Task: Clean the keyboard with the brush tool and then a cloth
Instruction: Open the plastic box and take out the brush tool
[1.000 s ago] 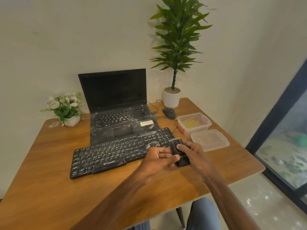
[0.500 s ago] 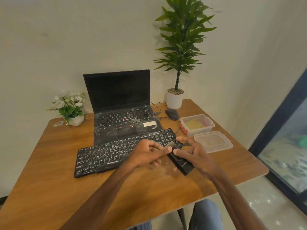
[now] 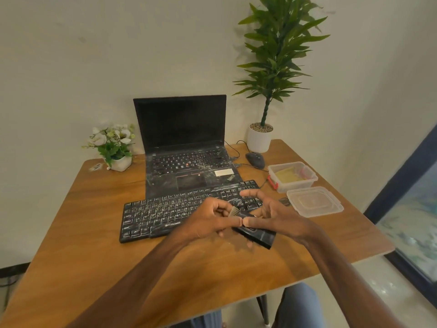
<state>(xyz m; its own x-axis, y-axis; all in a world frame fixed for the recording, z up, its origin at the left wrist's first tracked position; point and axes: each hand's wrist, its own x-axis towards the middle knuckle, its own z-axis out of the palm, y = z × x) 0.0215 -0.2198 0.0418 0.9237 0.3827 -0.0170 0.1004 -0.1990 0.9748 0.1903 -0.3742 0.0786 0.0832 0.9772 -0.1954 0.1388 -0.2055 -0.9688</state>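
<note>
While both hands meet just above the near right end of the black keyboard [image 3: 186, 211], they share one thing: a flat black brush tool [image 3: 256, 234], a glossy rectangular case with a short tuft of pale bristles [image 3: 234, 212] at its far end. The right hand [image 3: 272, 214] curls round the case, thumb along its near edge, index finger stretched out over the keys. The left hand [image 3: 210, 218] pinches the bristle end between thumb and fingers. White dust streaks the keyboard, which lies slantwise on the wooden table [image 3: 94, 245], touching the front edge of the open laptop [image 3: 184, 147].
</note>
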